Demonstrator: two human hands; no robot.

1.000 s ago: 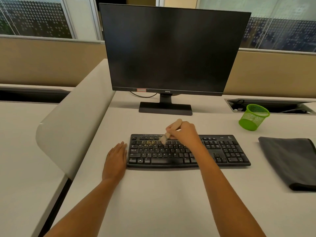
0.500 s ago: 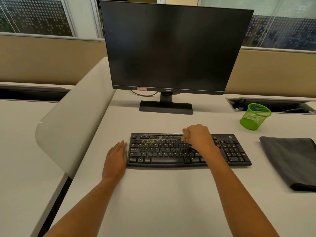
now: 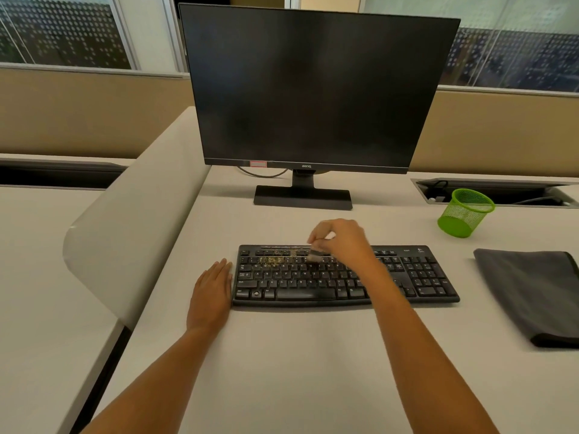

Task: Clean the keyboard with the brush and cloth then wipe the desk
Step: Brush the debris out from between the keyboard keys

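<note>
Keyboard (image 3: pixel 344 277): black, full-size, laid flat and square on the pale surface (image 3: pixel 297 355); yellowish crumbs scattered over its upper-left keys. Brush (image 3: pixel 315 255): small, blurred, bristles set against the top key rows. Cloth (image 3: pixel 529 292): dark grey, folded, laid flat right of the keyboard, apart from it.

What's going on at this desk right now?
A person is brushing crumbs off a black keyboard. The right hand holds a small brush over the upper key rows, beside a patch of yellowish debris. The left hand lies flat on the desk at the keyboard's left end. A folded grey cloth lies unused to the right.
</note>
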